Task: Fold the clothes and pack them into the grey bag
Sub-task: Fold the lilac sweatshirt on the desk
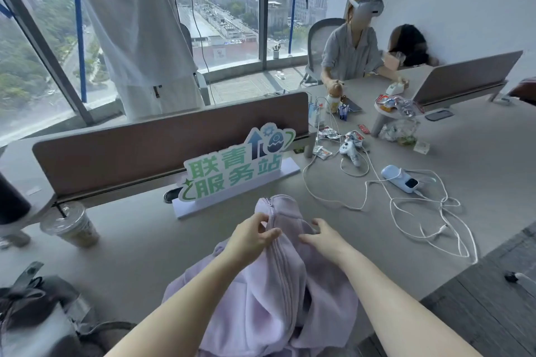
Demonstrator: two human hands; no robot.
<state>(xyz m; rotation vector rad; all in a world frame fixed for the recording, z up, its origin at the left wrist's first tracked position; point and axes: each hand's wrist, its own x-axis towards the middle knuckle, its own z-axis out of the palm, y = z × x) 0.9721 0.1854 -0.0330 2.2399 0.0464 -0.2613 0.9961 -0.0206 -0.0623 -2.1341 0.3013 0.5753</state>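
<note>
- Both of my hands are on the soft lilac fleece zip-up jacket (278, 284), which lies bunched on the pale grey table (478, 182) right in front of me.
- My left hand (251, 236) pinches the fabric beside the zip line, thumb and fingers curled around a fold near the jacket's top end.
- My right hand (322, 236) rests on the fleece just across the zip, fingers bent and spread; I cannot tell whether they grip any cloth.
- At my lower left, a dark grey bag (34, 307) sits at the table edge, well apart from the jacket.
- Beyond the jacket stands a green-and-white lettered sign (236, 166); a lidded clear plastic drink cup (71, 224) is to the left, and tangled white cables (420, 206) lie to the right.
</note>
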